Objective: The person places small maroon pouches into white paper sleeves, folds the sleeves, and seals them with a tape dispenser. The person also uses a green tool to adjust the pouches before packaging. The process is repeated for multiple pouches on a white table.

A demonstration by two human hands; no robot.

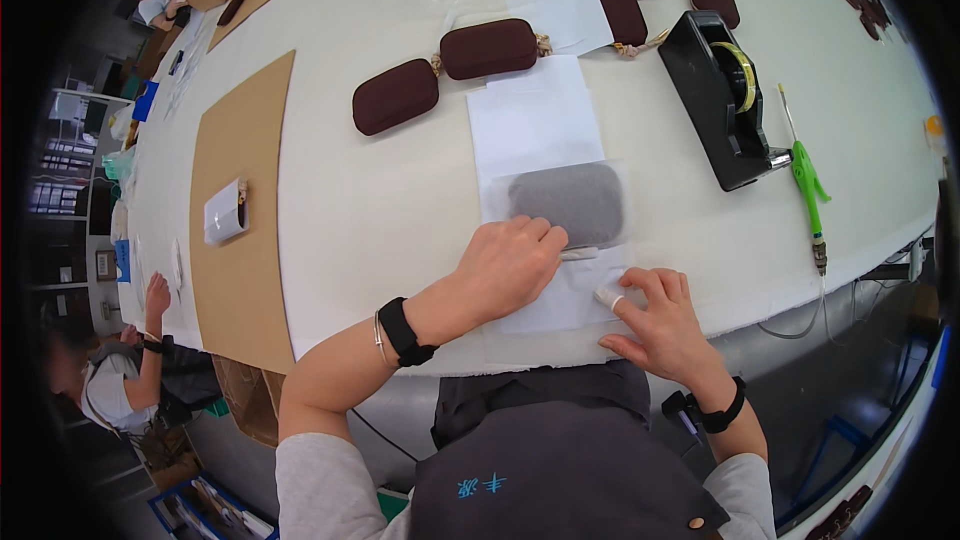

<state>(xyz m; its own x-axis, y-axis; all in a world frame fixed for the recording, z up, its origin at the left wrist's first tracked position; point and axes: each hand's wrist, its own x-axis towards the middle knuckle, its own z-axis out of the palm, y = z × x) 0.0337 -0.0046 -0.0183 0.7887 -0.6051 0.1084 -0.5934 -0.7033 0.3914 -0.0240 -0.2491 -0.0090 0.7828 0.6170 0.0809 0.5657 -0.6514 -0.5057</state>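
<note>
A rounded case point(567, 202), greyed by a translucent whitish wrapper point(622, 180) over it, lies on white paper sheets point(535, 125) before me. My left hand point(515, 265) is closed, its curled fingers at the lower edge of the wrapped case. By its fingertips shows a pale narrow strip point(580, 254); what exactly the fingers pinch is hidden. To the right, my right hand point(660, 325) is open over the paper's lower edge, thumb and fingers apart. A white finger cover point(608, 297) sits on one of its fingers.
Dark brown cases point(488, 48) with cords lie beyond the paper. At right stand a black tape dispenser point(715, 105) and a green air blow gun point(806, 175) with a hose. Brown cardboard point(240, 270) on the left bears a small wrapped packet point(226, 212). Other people work farther left.
</note>
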